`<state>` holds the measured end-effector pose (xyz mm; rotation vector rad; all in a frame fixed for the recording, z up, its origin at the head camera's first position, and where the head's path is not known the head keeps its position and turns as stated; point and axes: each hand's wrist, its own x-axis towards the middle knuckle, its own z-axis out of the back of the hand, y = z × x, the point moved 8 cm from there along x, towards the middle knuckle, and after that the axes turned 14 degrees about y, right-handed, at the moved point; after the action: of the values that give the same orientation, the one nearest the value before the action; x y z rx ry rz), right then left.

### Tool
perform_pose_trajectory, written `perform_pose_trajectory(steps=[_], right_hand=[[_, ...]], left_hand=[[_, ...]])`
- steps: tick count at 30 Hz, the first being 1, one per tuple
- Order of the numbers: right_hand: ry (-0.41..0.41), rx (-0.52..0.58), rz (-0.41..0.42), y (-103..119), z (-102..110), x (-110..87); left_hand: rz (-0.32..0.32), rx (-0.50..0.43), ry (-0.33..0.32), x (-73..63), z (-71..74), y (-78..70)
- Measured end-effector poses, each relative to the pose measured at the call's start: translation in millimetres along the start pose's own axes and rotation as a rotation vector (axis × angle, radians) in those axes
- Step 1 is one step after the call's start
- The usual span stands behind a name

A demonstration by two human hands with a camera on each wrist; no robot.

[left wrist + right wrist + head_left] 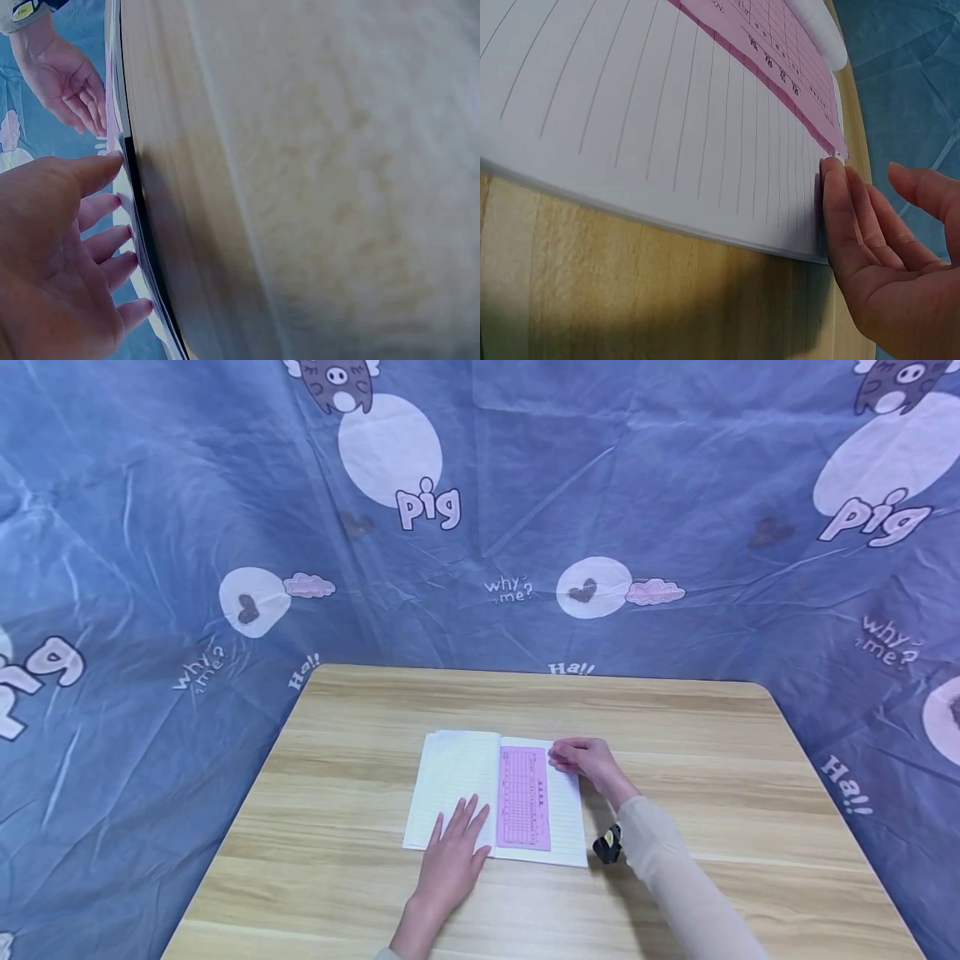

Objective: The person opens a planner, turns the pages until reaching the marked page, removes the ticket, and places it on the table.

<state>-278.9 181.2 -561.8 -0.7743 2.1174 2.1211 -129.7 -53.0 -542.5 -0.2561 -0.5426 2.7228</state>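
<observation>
An open notebook (450, 768) with lined pages lies on the table. On its right page, beside the fold, rests a pink printed form (523, 802) with a grid of lines. My left hand (448, 864) has its fingers spread over the lower part of the left page. At the upper right of the right page is my right hand (588, 762), its fingertips just off the form's edge. In the right wrist view those fingers (842, 206) lie fairly straight against the page, with the thumb apart and nothing between.
The wood-grain table (360, 710) extends around the notebook on all sides. A blue printed cloth (480, 460) hangs behind it and along both sides. A black device (608, 844) sits at the right wrist.
</observation>
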Motion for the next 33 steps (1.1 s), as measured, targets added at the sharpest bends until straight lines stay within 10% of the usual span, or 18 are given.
perform_pose_trajectory(steps=[33], right_hand=[[-0.029, -0.180, -0.078, -6.8, -20.9, 5.6]], left_hand=[[-0.006, 0.014, 0.016, -2.3, 0.1, -1.8]])
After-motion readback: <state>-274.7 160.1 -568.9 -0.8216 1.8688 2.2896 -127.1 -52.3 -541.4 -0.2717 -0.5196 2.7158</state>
